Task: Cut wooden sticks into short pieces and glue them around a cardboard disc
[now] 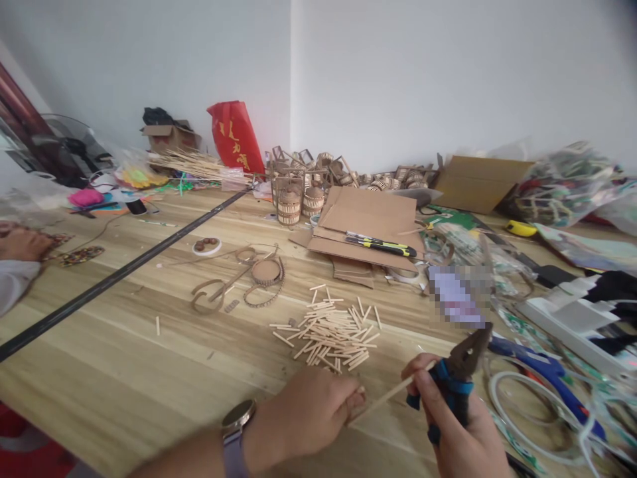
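Note:
My left hand [308, 411], with a watch on the wrist, is closed in a pinch on one end of a thin wooden stick [385, 397]. My right hand [460, 431] is wrapped round the blue handles of black pliers [460, 368], whose jaws point up and to the right. The stick's other end reaches the fingers of my right hand beside the pliers. Just beyond my hands lies a pile of several short cut wooden sticks [331, 332] on the wooden table [124, 372].
Cardboard sheets [365, 222] with utility knives [383, 244] lie mid-table, small woven baskets [298, 196] behind them. Cardboard rings [266, 272] lie left of the pile. A black rod [124, 269] crosses the table. Another person's hand [20, 245] rests far left. Wire coils and clutter fill the right.

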### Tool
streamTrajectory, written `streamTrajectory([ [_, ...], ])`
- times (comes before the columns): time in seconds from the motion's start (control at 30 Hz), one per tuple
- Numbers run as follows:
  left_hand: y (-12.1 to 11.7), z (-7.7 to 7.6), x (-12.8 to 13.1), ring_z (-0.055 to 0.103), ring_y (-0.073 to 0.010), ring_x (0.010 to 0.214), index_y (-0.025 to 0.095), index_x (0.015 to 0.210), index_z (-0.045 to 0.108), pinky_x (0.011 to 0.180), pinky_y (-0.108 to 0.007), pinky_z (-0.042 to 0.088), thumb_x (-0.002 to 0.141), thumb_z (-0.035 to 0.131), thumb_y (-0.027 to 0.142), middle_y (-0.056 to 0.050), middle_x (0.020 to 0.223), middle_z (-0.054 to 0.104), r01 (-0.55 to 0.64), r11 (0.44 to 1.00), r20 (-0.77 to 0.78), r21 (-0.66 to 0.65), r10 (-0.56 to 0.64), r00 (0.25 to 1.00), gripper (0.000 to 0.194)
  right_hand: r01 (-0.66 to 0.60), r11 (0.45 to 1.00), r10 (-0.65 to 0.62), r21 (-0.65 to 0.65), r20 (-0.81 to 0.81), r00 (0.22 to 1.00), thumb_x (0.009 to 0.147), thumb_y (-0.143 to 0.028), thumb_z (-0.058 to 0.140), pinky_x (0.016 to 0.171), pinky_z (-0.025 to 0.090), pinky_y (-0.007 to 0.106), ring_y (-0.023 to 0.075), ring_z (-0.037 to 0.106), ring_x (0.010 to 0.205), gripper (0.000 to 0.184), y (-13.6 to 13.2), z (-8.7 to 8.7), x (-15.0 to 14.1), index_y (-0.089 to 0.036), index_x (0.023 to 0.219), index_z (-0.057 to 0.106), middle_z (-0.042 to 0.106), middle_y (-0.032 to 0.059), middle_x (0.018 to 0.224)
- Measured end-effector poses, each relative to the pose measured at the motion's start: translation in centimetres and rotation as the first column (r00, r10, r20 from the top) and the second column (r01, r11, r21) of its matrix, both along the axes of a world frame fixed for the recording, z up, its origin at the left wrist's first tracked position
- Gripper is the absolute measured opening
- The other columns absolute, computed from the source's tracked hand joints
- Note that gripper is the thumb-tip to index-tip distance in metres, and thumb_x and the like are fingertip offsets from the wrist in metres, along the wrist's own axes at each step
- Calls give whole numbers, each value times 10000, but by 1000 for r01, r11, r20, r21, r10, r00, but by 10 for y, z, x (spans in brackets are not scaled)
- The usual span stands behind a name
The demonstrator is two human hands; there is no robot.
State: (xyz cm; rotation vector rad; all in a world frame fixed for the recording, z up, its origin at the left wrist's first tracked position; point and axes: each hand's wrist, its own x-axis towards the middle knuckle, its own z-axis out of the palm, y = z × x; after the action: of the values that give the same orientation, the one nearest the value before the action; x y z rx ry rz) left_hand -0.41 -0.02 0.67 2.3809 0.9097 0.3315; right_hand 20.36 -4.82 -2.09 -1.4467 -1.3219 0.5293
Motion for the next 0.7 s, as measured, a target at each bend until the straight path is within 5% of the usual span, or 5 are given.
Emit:
streamTrajectory([
  [0.1, 0, 2, 0, 653, -173, 701, 176, 775, 627, 572, -236, 350, 942, 441, 256, -42, 747, 705, -24, 1000, -11, 4, 24, 1000, 262, -13, 1000, 13, -16, -7, 1000, 884, -424, 538, 569, 472, 223, 160, 539, 661, 233, 1, 0, 2, -214, 788, 574, 552, 18, 712],
  [0.2, -1, 3, 1, 664, -162, 710, 176, 766, 676, 588, -217, 386, 950, 434, 307, -39, 747, 721, -15, 985, 43, -169, 23, 999, 331, -19, 1000, 19, -19, 1, 1000, 879, -426, 543, 587, 476, 224, 168, 550, 696, 246, 1, -1, 2, -211, 766, 579, 561, 26, 731],
  [0.37, -6, -1, 3, 701, -169, 778, 153, 891, 721, 670, -203, 474, 942, 434, 368, -68, 836, 756, 81, 864, 201, -497, 23, 979, 362, -23, 1000, 23, 2, 17, 1000, 890, -427, 524, 605, 465, 217, 157, 534, 686, 254, 1, 5, -3, -213, 758, 561, 552, 18, 727],
  [0.5, -10, -4, 5, 706, -185, 804, 133, 851, 697, 689, -218, 497, 914, 465, 342, -86, 831, 755, 140, 772, 264, -620, 37, 964, 318, -32, 999, 34, -33, 56, 998, 887, -440, 519, 645, 474, 234, 162, 546, 682, 257, 0, 4, -3, -209, 789, 575, 578, 18, 719],
  [0.7, 1, -13, 10, 642, -158, 633, 148, 731, 587, 604, -243, 446, 876, 485, 525, -61, 676, 696, 81, 680, 417, -728, 346, 841, 417, 75, 996, -68, -50, 131, 989, 817, -460, 603, 694, 506, 274, 197, 616, 763, 368, 0, -8, 0, -202, 1079, 591, 651, 40, 837],
])
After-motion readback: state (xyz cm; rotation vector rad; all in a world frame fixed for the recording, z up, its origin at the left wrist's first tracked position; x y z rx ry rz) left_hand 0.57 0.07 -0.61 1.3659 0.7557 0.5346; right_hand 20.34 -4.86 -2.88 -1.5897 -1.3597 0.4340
